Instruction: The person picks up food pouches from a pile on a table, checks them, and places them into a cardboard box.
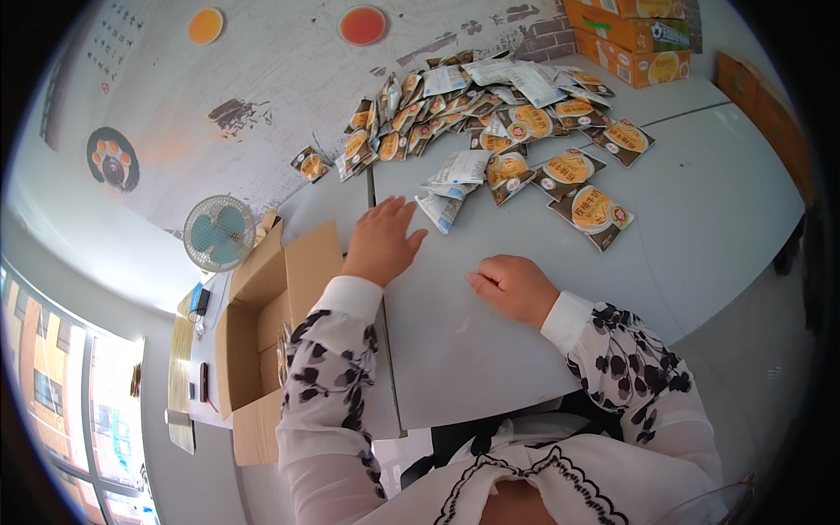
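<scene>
My left hand (384, 237) is palm down over the table, thumb apart from the fingers, with nothing seen in it. Just to its right lie several overlapping sachets turned white side up (453, 177). My right hand (515, 287) is curled into a loose fist above the bare tabletop, and no object shows in it. Beyond it lies a brown and orange printed sachet (594, 213), face up. Farther back, a large heap of the same sachets (433, 111) leans near the wall. An open cardboard box (252, 348) stands left of my left forearm, with some sachets partly visible inside.
A small fan (220, 233) with blue blades stands behind the box. Stacked orange cartons (633, 49) are at the far right corner of the table (472, 354). Dark seams run between the tabletops. A small dark object (203, 382) lies left of the box.
</scene>
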